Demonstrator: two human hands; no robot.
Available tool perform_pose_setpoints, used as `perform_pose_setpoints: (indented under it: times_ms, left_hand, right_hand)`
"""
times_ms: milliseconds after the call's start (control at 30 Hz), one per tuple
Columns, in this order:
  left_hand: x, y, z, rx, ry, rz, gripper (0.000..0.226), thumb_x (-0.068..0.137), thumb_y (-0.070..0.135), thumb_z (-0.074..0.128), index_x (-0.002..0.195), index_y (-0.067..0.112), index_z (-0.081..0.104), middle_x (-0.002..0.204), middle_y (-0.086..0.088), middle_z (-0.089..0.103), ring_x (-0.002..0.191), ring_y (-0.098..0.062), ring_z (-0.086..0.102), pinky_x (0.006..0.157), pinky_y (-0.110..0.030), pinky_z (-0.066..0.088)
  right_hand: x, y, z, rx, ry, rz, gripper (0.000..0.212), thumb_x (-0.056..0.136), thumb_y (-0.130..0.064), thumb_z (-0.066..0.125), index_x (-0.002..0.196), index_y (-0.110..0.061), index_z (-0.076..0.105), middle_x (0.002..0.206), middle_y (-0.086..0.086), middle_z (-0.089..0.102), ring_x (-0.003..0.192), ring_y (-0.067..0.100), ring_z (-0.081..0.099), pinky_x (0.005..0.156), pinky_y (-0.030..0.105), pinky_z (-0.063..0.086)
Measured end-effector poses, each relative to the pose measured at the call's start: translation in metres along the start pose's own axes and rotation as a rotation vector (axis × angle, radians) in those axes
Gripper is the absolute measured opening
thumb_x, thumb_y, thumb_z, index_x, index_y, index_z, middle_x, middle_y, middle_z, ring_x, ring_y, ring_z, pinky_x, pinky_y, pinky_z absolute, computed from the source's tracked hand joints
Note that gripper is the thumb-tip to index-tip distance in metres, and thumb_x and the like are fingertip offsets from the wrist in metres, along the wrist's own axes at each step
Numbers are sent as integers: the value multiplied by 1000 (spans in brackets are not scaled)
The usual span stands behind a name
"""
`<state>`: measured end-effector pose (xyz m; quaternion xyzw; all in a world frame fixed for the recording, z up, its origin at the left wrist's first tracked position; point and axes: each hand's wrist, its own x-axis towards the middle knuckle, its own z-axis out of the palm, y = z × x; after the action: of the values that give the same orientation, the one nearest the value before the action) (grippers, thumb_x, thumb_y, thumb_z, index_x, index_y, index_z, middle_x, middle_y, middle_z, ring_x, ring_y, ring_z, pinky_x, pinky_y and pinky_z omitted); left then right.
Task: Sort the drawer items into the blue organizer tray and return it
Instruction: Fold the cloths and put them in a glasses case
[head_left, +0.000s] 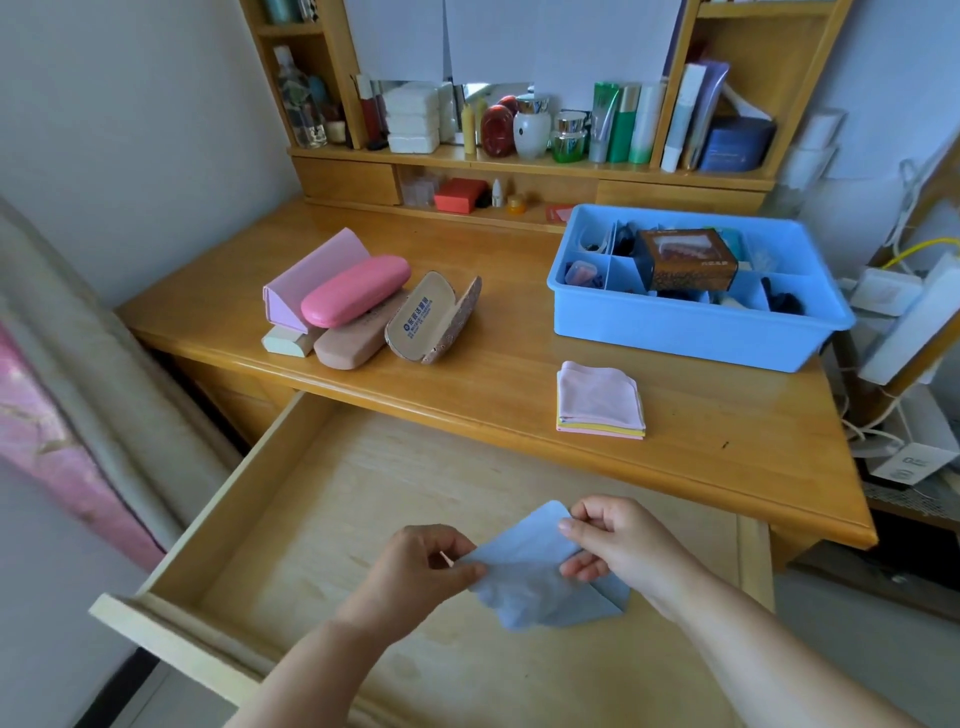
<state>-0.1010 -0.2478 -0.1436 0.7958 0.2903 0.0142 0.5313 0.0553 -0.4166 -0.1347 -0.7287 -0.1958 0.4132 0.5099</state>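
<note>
Above the open wooden drawer (291, 499) I hold a light blue cloth (524, 577) between both hands. My left hand (415, 571) pinches its left edge, and my right hand (618, 540) pinches its upper right corner. The blue organizer tray (691, 327) stands on the desk at the back right, with a brown box (685, 260) and small items in its compartments. A folded stack of pink and yellow cloths (600, 400) lies on the desk in front of the tray. Several glasses cases (358, 306), one of them lying open, sit on the desk's left half.
The drawer juts out toward me below the desk edge (519, 436). Shelves at the back hold bottles and jars (571, 130). Cables and white adapters (893, 332) crowd the right side. A bed edge (78, 374) runs along the left.
</note>
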Motion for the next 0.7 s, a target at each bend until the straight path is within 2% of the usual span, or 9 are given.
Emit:
perform_pose_setpoints:
  times_ms: [67,133,233,367,433,533,633,700]
  left_hand:
    - [-2,-5,-5,6,4,-44,11,82,13,71,72,12,68,45,6,55,42,-7,48,48,-21,39]
    - [-3,-8,-6,-88,-7,-82,10,87,10,64,78,7,64,51,3,61,46,-12,59,50,-25,48]
    - [0,-11,-9,-172,3,-131,9,91,8,57,83,6,59,56,-4,64,51,-20,64,51,-29,52]
    - [10,-14,-18,-134,-2,-141,11,89,6,60,78,7,61,61,-2,67,49,-17,63,48,-26,50]
    - [17,-14,-21,-108,78,-92,12,88,6,62,76,8,63,64,-1,67,50,-15,64,50,-26,50]
    - [25,-11,-24,-61,243,19,12,85,9,66,75,17,67,64,3,70,51,-5,57,50,-16,42]
    - [25,-13,-27,-19,313,194,20,81,8,69,78,27,67,77,13,71,70,2,65,63,-7,46]
    - [23,-22,-25,129,286,279,26,80,8,70,77,33,63,83,15,69,81,1,65,73,-8,47]
  right_hand:
    - [3,5,3,12,0,32,7,94,-6,54,89,-6,58,72,5,60,58,17,67,53,22,51]
    - [6,9,5,8,-24,66,7,94,-5,54,93,-8,60,73,3,63,58,17,67,53,22,51]
    - [12,13,9,-28,-44,94,8,92,-3,55,88,-8,61,67,1,63,57,15,66,52,22,49]
    - [24,12,12,49,-48,100,12,88,4,54,80,-3,59,62,5,66,58,13,65,55,22,52]
    - [31,8,15,81,-29,69,13,87,6,56,79,-4,59,68,9,69,66,17,66,66,25,54]
    - [42,-3,18,13,2,-53,9,83,0,64,79,-7,62,77,10,69,77,20,61,75,33,47]
    - [47,-4,20,-45,40,-143,14,81,-3,68,75,-15,65,87,10,71,77,13,60,74,27,45]
    - [47,5,23,-101,51,-171,24,79,0,69,67,-20,63,92,1,72,76,4,63,74,17,47]
